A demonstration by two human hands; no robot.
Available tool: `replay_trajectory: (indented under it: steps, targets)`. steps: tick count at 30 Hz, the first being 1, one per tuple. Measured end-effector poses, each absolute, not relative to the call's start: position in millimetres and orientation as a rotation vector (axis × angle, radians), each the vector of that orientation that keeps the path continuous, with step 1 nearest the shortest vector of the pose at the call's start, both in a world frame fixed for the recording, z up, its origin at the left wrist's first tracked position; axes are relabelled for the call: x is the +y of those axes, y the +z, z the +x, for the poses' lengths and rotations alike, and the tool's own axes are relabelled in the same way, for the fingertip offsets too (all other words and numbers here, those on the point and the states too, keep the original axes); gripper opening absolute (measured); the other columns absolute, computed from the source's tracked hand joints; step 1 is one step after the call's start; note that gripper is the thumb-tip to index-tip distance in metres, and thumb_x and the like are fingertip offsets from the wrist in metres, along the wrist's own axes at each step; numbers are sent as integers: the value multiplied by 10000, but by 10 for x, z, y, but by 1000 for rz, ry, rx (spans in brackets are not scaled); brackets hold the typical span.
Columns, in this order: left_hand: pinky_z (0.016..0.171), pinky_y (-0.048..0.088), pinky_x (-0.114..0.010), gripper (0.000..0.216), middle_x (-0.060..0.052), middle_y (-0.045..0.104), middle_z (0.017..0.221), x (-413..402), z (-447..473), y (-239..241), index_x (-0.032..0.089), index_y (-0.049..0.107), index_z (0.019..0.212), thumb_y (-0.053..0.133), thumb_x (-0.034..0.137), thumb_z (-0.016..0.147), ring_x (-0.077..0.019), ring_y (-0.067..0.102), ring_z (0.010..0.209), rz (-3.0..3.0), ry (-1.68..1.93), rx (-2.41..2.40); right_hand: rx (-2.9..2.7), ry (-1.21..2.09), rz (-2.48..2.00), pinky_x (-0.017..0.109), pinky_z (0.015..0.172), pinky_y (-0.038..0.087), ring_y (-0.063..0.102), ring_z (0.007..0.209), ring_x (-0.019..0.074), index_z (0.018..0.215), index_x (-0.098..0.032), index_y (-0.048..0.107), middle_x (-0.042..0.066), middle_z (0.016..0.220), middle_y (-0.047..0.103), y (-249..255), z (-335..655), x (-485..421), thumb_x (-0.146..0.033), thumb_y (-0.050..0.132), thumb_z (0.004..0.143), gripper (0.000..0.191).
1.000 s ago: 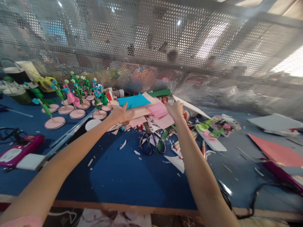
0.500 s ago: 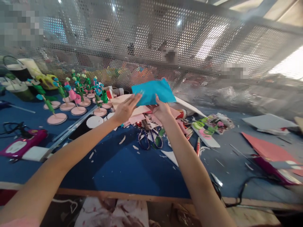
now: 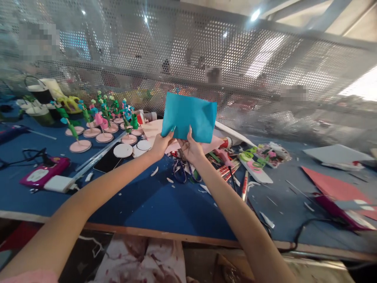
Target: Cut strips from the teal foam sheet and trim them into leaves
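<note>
A blue sheet of paper (image 3: 188, 116) is held up above the back of the table, its broad face toward me and its right side slightly creased. My left hand (image 3: 163, 144) pinches its lower left edge, thumb in front and the other fingers mostly hidden behind. At the bottom middle, my right hand (image 3: 191, 147) grips the same sheet with the thumb on the near face. Beneath the hands lie pink paper sheets (image 3: 153, 127) and scraps. Dark blue-handled scissors (image 3: 179, 173) rest on the table just below my wrists.
Several paper flowers on pink round bases (image 3: 80, 146) stand at left. White discs (image 3: 123, 150), a black phone (image 3: 103, 162) and a magenta device (image 3: 44, 173) lie nearer. Green paper curls (image 3: 250, 153) and red paper (image 3: 338, 188) are at right. A perforated metal panel (image 3: 235, 55) rises behind.
The blue sheet has turned more upright and faces me. My left hand, flat and blurred over the sheet before, now grips its lower edge; my right hand still holds it.
</note>
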State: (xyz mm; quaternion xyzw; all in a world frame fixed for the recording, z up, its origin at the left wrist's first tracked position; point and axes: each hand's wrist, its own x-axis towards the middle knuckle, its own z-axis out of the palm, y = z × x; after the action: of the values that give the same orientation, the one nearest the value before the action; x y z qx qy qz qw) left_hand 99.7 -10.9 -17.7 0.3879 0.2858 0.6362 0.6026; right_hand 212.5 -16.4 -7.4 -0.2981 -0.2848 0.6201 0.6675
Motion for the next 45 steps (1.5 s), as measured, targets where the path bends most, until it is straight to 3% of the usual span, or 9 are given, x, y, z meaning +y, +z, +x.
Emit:
replay_trajectory:
  steps: [8, 13, 16, 20, 23, 27, 34, 40, 45]
  targets:
    - [841, 512, -362, 266, -11, 687, 708, -109, 869, -232, 147, 644, 734, 790, 311, 584, -169, 662, 730, 781, 1395, 601, -680, 1339, -671, 289, 740, 583, 668, 792, 128, 1074, -316, 599, -40, 992, 696, -105, 2253, -190, -312, 671, 741, 341]
    - [850, 516, -407, 229, -41, 703, 717, -75, 606, -293, 161, 656, 846, 735, 294, 677, -222, 678, 827, 857, 1304, 699, -744, 1198, -747, 255, 609, 565, 654, 729, 133, 932, -278, 659, -34, 899, 708, -151, 2521, -179, -340, 731, 651, 296]
    - [821, 530, -419, 305, -34, 698, 666, -71, 476, -329, 159, 656, 862, 776, 300, 619, -244, 682, 821, 871, 1289, 718, -834, 1175, -794, 272, 563, 551, 641, 669, 153, 873, -247, 673, -23, 757, 704, -128, 2603, -191, -384, 769, 576, 341]
    - [803, 551, -415, 434, -54, 724, 764, -114, 384, -372, 146, 663, 906, 812, 331, 543, -252, 686, 802, 963, 1239, 696, -975, 1058, -815, 286, 540, 528, 624, 631, 174, 731, -192, 658, -8, 617, 660, -72, 2604, -144, -437, 801, 488, 374]
    - [797, 562, -398, 403, -54, 727, 784, -146, 348, -389, 148, 664, 900, 800, 332, 569, -229, 691, 758, 981, 1199, 692, -982, 937, -865, 280, 468, 479, 557, 521, 149, 588, -197, 575, -25, 492, 568, -87, 2592, -46, -573, 722, 540, 407]
    - [803, 569, -398, 269, -48, 726, 776, -151, 302, -394, 153, 654, 853, 756, 292, 648, -220, 698, 743, 963, 1167, 729, -1006, 851, -893, 250, 394, 380, 439, 438, 109, 579, -212, 510, -45, 457, 478, -157, 2587, 66, -665, 638, 571, 470]
    - [821, 566, -390, 144, -50, 720, 688, -146, 256, -465, 145, 640, 806, 693, 254, 729, -233, 704, 769, 946, 1121, 742, -1042, 705, -880, 236, 494, 366, 420, 507, 92, 681, -195, 544, -50, 557, 479, -172, 2634, 144, -597, 687, 546, 447]
    - [892, 526, -444, 102, -72, 722, 718, -142, 297, -483, 127, 643, 846, 634, 206, 782, -241, 702, 795, 931, 1068, 763, -1066, 523, -959, 230, 482, 267, 322, 484, 78, 683, -204, 444, -64, 542, 389, -190, 2652, 143, -601, 571, 675, 417]
    - [886, 523, -447, 79, -74, 721, 717, -170, 338, -478, 124, 633, 844, 583, 178, 816, -212, 703, 708, 874, 1069, 789, -1161, 170, -1182, 258, 543, 281, 356, 540, 107, 644, -208, 393, -52, 550, 358, -215, 2615, 76, -537, 439, 820, 376]
